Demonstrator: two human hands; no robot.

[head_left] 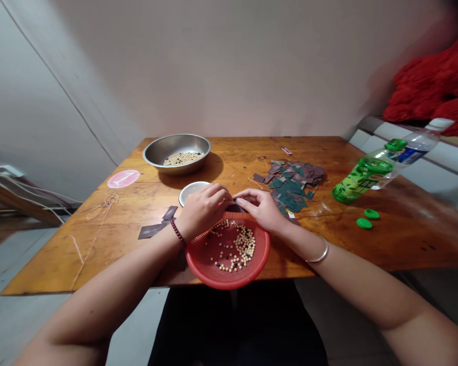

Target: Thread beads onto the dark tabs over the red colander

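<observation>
My left hand and my right hand meet over the far rim of a red plastic basket. Both have their fingers pinched together, the fingertips almost touching. Something small and dark shows at the right thumb tip, too small to name; what the left fingers hold is hidden. A dark brown piece shows just below the fingertips. Inside the basket lie pale round beads with a few black ones among them. Behind my left hand stands a white bowl, partly covered by it.
A steel bowl of beads stands at the back left. Dark green and brown flat pieces are heaped to the right. Beyond are a green bottle, a clear bottle and green caps. Thin string lies left.
</observation>
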